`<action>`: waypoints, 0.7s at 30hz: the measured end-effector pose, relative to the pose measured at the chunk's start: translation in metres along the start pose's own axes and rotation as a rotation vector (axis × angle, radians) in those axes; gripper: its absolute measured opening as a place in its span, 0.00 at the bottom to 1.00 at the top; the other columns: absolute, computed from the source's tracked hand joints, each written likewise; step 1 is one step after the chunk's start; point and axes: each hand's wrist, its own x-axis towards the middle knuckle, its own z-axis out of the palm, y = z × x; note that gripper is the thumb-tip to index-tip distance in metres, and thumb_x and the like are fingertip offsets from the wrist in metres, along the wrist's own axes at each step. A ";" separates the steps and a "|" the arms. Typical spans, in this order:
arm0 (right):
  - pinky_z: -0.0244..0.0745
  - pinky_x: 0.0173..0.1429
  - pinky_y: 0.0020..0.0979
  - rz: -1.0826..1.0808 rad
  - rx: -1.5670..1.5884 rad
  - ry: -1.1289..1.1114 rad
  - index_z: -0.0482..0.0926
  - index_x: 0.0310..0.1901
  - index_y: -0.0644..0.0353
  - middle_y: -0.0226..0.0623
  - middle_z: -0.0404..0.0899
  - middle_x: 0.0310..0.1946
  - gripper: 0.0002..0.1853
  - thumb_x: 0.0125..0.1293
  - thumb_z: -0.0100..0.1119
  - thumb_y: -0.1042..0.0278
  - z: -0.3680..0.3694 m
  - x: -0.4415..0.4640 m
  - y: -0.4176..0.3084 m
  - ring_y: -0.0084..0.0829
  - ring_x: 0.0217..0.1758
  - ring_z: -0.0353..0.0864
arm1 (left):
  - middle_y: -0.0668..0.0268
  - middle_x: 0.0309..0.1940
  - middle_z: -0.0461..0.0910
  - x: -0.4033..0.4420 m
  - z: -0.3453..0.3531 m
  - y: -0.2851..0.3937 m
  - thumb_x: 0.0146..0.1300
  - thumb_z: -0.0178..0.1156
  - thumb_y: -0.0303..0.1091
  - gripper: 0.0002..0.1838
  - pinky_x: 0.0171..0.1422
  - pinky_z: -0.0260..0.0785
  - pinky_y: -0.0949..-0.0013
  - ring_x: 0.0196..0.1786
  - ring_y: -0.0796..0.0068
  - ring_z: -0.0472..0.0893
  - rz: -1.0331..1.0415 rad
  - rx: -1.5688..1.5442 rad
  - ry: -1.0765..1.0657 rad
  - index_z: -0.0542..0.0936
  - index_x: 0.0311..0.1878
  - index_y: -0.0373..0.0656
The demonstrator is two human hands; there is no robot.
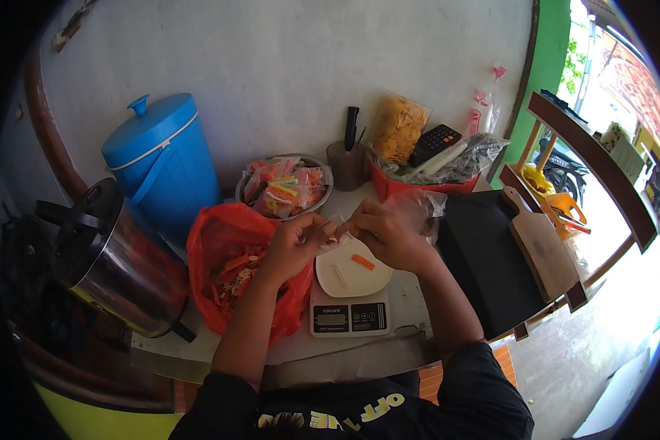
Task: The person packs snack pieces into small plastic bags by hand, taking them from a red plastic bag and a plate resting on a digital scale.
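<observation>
A: How many hands at the centre of the frame?
B: Two: one left hand (295,243), one right hand (383,233), and one small clear bag (335,233) between them.
A: And just below?
B: One scale (331,320), one plate (353,290), two snack pieces, namely one orange piece (363,262) and one pale piece (339,276).
A: Left side?
B: One blue jug (172,161), one steel pot (136,271), one red bag (207,229).
A: Upper middle?
B: One bowl (329,191) of packets (282,189), several, too overlapped to count; one cup (342,170).
A: Upper right of centre?
B: One red basket (392,188), one calculator (434,144), one bag of yellow chips (400,130).
A: Cutting boards, right side?
B: One wooden cutting board (541,246).
</observation>
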 end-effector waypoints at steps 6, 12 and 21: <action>0.76 0.42 0.36 0.187 -0.018 0.016 0.80 0.41 0.61 0.40 0.81 0.36 0.06 0.63 0.59 0.72 0.010 0.004 0.019 0.40 0.40 0.83 | 0.72 0.33 0.83 0.003 -0.014 -0.001 0.68 0.65 0.38 0.13 0.39 0.69 0.79 0.34 0.87 0.77 0.053 0.018 0.209 0.84 0.41 0.36; 0.79 0.43 0.41 0.378 -0.597 -0.433 0.80 0.40 0.53 0.35 0.85 0.36 0.09 0.59 0.64 0.64 0.049 -0.012 0.046 0.41 0.44 0.85 | 0.69 0.37 0.84 0.000 -0.020 0.018 0.68 0.65 0.35 0.10 0.43 0.74 0.77 0.38 0.84 0.80 0.145 -0.276 0.325 0.83 0.45 0.37; 0.78 0.47 0.30 0.173 0.277 -0.141 0.79 0.54 0.59 0.33 0.83 0.40 0.17 0.62 0.64 0.75 0.016 0.006 0.034 0.29 0.43 0.84 | 0.63 0.37 0.86 -0.003 -0.017 0.019 0.61 0.68 0.24 0.12 0.43 0.79 0.73 0.40 0.78 0.84 0.121 -0.471 0.193 0.82 0.47 0.37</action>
